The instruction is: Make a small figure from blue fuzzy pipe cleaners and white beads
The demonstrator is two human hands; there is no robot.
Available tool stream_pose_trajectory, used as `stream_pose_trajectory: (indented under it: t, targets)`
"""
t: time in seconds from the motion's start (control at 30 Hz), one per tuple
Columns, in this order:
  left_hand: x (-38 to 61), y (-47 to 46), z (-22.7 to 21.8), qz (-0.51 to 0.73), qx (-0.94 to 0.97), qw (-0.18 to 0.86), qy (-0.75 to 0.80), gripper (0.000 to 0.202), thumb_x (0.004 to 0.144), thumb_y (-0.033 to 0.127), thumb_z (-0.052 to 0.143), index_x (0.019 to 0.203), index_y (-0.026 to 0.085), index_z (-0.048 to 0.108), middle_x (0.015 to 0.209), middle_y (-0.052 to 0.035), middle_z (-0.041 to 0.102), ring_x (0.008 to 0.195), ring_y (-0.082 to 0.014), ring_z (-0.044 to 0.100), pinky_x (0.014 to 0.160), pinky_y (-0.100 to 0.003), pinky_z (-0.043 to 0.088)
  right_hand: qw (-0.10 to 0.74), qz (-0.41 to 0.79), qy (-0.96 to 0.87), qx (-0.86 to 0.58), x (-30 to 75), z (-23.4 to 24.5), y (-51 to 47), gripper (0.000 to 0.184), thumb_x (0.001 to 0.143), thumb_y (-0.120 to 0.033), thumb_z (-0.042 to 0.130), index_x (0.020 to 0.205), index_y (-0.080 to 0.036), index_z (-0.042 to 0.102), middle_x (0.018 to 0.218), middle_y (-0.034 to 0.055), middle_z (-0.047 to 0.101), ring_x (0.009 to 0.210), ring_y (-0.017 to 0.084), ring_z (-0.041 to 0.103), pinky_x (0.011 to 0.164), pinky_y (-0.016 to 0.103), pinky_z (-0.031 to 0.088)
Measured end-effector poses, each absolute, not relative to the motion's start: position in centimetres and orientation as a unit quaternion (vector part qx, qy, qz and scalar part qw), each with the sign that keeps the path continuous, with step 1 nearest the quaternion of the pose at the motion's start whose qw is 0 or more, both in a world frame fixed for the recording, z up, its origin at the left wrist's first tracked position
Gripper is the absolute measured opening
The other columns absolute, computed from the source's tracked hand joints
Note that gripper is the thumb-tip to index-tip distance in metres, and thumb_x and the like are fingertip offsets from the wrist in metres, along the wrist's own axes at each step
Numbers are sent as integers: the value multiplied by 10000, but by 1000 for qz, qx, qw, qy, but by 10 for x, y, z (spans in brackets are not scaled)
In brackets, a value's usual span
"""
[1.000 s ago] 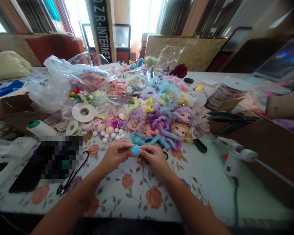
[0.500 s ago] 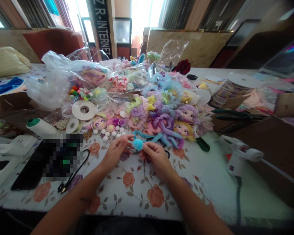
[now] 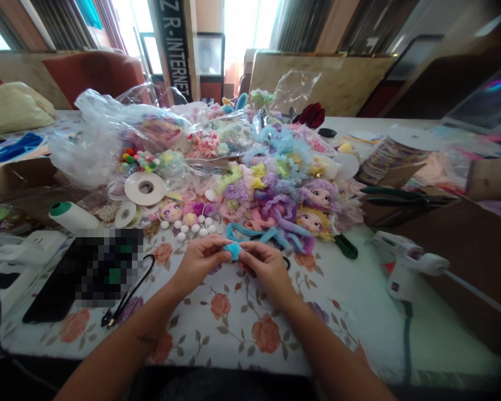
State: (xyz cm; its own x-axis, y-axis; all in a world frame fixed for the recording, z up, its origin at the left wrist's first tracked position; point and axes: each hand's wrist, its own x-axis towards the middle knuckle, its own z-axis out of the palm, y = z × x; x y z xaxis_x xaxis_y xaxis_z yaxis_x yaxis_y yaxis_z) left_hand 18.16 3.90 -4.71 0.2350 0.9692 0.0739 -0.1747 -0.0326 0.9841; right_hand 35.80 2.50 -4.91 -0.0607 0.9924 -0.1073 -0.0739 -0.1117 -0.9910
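A small fluffy blue pom-pom (image 3: 234,250) is pinched between the fingertips of both hands, above the middle of the flowered cloth. My left hand (image 3: 202,259) grips its left side with thumb and fingers. On the other side my right hand (image 3: 267,267) presses it the same way, and the fingers cover part of it. Just beyond the hands lie fuzzy blue and purple chenille stems (image 3: 275,231). White beads (image 3: 192,225) sit in a cluster behind my left hand. Two doll heads, one with purple hair (image 3: 319,192) and one with yellow hair (image 3: 311,220), rest behind my right hand.
A glue gun (image 3: 401,267) stands at the right beside a cardboard box (image 3: 463,273). Green-handled pliers (image 3: 396,195) lie across the box. On the left are a black phone (image 3: 54,284), a thread cone (image 3: 73,217) and ribbon spools (image 3: 144,188). Plastic bags and trimmings pile up at the back.
The fingers of my left hand have closed onto the pom-pom, which only my right hand gripped before. Both hands now squeeze it, and it looks flatter.
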Motion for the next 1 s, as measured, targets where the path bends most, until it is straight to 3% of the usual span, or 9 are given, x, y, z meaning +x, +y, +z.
stream_pose_trajectory:
  t: [0.17,0.43,0.53,0.6,0.67,0.83,1.0]
  targets:
    - [179,39,-46,466,539,586,387,198,657,253,849,837,178,811,742,-26,624,641,-113,579,549,-217,482,467,578,-486,-460,360,-52,27,228,685,-408,795,729,-184,790,519,-4,618,459,99,469,469,239,399]
    - [182,39,-51,465,544,576,395,199,672,311,834,788,153,797,711,-28,623,600,-121,595,552,-244,518,454,562,-499,-478,357,-52,27,258,673,-429,789,669,-172,769,498,9,625,458,111,491,462,239,404]
    - [181,40,-51,468,538,564,416,314,728,340,794,992,172,771,913,-70,673,695,-138,626,595,-245,535,479,519,-496,-505,356,-54,26,229,729,-403,745,710,-175,756,509,-1,617,451,112,484,456,240,404]
    - [180,41,-52,469,540,551,430,533,687,331,829,1194,238,690,1169,-94,626,795,-156,649,639,-256,557,494,462,-514,-527,356,-55,26,205,765,-379,710,728,-180,745,525,1,624,466,127,510,472,250,420]
    - [179,42,-53,467,561,526,437,664,632,312,866,1257,280,646,1268,-95,566,844,-165,648,653,-261,567,497,391,-557,-538,356,-57,25,188,793,-355,678,726,-189,738,563,16,655,507,154,563,511,269,453]
    - [182,40,-58,474,601,492,414,266,736,327,794,966,193,786,942,-72,655,728,-147,612,613,-254,528,474,268,-666,-510,356,-60,22,152,831,-297,641,794,-225,770,745,54,766,670,220,694,666,319,528]
    - [183,38,-63,496,597,477,411,181,715,269,808,884,203,808,808,-54,670,747,-170,629,638,-265,520,471,282,-667,-503,356,-61,21,157,845,-296,639,845,-229,781,742,51,771,644,219,701,626,310,534]
